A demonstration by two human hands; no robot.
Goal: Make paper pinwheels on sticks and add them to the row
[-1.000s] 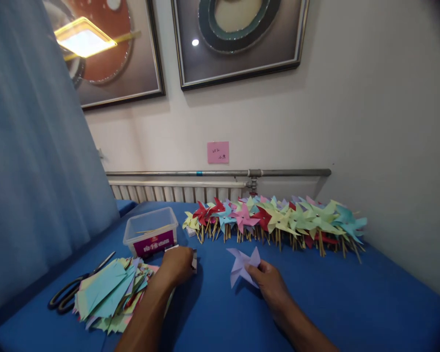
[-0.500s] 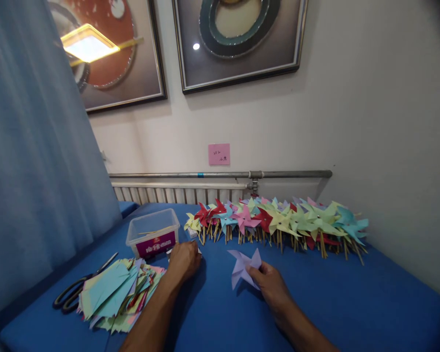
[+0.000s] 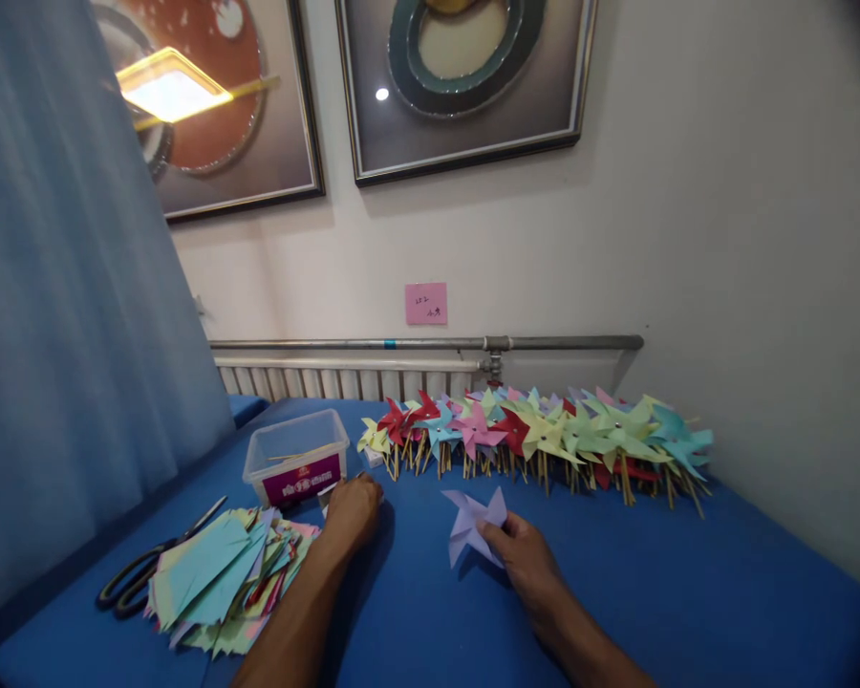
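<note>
Dim room, lamp glare, warped edges

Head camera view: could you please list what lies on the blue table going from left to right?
Scissors → stack of cut coloured paper → left hand → lilac pinwheel pinched by the right hand → right end of the row of finished pinwheels.

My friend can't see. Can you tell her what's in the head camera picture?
The right hand holds a lilac paper pinwheel on a blue table; the left hand rests by a plastic tub. Behind lies a row of colourful pinwheels.
</note>
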